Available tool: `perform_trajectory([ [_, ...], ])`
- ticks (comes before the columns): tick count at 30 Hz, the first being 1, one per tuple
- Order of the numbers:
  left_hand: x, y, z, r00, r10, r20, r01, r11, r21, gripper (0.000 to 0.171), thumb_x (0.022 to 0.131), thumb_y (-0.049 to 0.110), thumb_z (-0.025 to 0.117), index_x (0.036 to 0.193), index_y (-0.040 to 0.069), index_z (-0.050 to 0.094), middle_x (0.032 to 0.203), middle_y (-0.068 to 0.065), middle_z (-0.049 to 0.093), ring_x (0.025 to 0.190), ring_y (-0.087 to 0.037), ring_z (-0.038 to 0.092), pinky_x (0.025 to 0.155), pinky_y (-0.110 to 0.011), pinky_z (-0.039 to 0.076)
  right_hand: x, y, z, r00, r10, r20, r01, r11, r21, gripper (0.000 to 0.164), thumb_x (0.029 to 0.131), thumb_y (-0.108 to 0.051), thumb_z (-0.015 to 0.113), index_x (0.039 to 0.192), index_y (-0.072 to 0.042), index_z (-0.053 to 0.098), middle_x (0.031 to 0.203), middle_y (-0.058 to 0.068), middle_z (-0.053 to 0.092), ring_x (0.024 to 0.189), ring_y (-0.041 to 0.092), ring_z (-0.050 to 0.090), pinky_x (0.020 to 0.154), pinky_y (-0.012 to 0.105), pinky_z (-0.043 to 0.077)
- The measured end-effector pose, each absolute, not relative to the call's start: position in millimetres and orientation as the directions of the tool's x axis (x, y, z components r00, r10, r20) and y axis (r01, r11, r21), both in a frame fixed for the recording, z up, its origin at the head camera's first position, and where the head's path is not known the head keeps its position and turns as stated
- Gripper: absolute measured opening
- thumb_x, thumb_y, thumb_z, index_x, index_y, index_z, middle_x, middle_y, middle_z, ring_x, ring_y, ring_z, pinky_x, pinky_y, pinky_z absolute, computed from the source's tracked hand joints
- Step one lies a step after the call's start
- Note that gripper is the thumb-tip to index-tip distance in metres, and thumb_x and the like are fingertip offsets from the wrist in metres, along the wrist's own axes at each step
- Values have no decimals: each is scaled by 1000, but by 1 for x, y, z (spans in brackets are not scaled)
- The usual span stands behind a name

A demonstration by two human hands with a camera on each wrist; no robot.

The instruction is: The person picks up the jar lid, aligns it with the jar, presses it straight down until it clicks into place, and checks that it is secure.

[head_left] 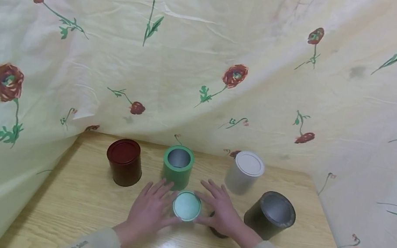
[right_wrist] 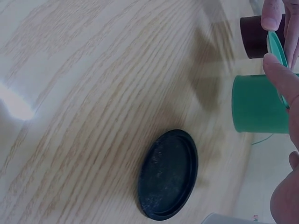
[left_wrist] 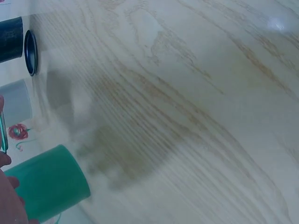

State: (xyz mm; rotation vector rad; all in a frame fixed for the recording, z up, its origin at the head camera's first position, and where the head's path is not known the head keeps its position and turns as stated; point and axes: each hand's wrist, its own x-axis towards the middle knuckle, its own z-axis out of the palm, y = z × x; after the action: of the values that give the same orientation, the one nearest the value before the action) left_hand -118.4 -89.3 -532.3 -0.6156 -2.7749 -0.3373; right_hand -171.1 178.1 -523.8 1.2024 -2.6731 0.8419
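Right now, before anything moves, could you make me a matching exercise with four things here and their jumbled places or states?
Things:
1. Green lid
2. Black lid
3. White can
4. Green can

Places or states:
A. Lying flat on the table
B. Standing with an open top
C. Held between the left hand and right hand
D. Standing with a closed top

Pairs: 1-C, 2-A, 3-D, 4-B

Round green lid (head_left: 187,206), raised, near open green can (head_left: 175,177)

left hand (head_left: 149,209): pinching; right hand (head_left: 223,211): pinching; both palm-down; forearms (head_left: 99,245) angled inward
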Motion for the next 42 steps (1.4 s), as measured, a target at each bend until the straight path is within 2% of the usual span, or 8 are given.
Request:
perform_trajectory([
  [6, -120, -96, -523, -870, 380, 314, 449, 874, 187, 79, 84, 69, 79, 143, 17, 70, 154, -11, 60, 148, -38, 49, 119, -66, 40, -172, 174, -518, -671, -657, 343, -734, 524, -433, 72, 75, -28, 98, 138, -5, 72, 157, 28, 52, 147, 57, 42, 112, 86, 25],
  [12, -121, -102, -514, -862, 391, 323, 453, 880, 144, 80, 85, 73, 75, 145, 20, 69, 156, -10, 59, 150, -36, 48, 120, -64, 39, -173, 171, -513, -662, -650, 372, -744, 516, -424, 72, 75, -29, 99, 138, -5, 72, 157, 29, 51, 147, 57, 41, 113, 86, 25],
  [19, -124, -107, -504, -837, 411, 362, 483, 865, 135, 79, 84, 69, 80, 143, 17, 71, 154, -12, 60, 147, -39, 51, 117, -67, 41, -175, 169, -505, -689, -643, 335, -717, 537, -444, 77, 76, -32, 98, 142, -6, 69, 162, 26, 46, 153, 54, 34, 120, 80, 18],
  [26, -131, -112, -493, -809, 432, 398, 503, 860, 89, 78, 83, 68, 82, 141, 17, 72, 154, -13, 60, 146, -39, 52, 115, -66, 44, -179, 165, -495, -698, -640, 321, -710, 559, -429, 78, 76, -32, 98, 144, -7, 68, 164, 24, 45, 156, 50, 32, 123, 77, 18],
  [35, -142, -117, -479, -776, 460, 431, 526, 850, 40, 78, 81, 70, 81, 139, 17, 73, 151, -13, 62, 144, -40, 54, 115, -64, 46, -188, 162, -488, -686, -626, 371, -725, 544, -422, 77, 75, -30, 99, 142, -6, 69, 164, 23, 45, 155, 50, 34, 121, 79, 17],
  [42, -148, -121, -468, -777, 460, 429, 523, 852, 34, 77, 81, 71, 81, 137, 18, 75, 153, -12, 62, 147, -37, 52, 118, -62, 43, -194, 156, -481, -676, -614, 407, -736, 538, -410, 78, 73, -27, 100, 141, -5, 69, 163, 24, 46, 153, 53, 35, 121, 80, 17],
])
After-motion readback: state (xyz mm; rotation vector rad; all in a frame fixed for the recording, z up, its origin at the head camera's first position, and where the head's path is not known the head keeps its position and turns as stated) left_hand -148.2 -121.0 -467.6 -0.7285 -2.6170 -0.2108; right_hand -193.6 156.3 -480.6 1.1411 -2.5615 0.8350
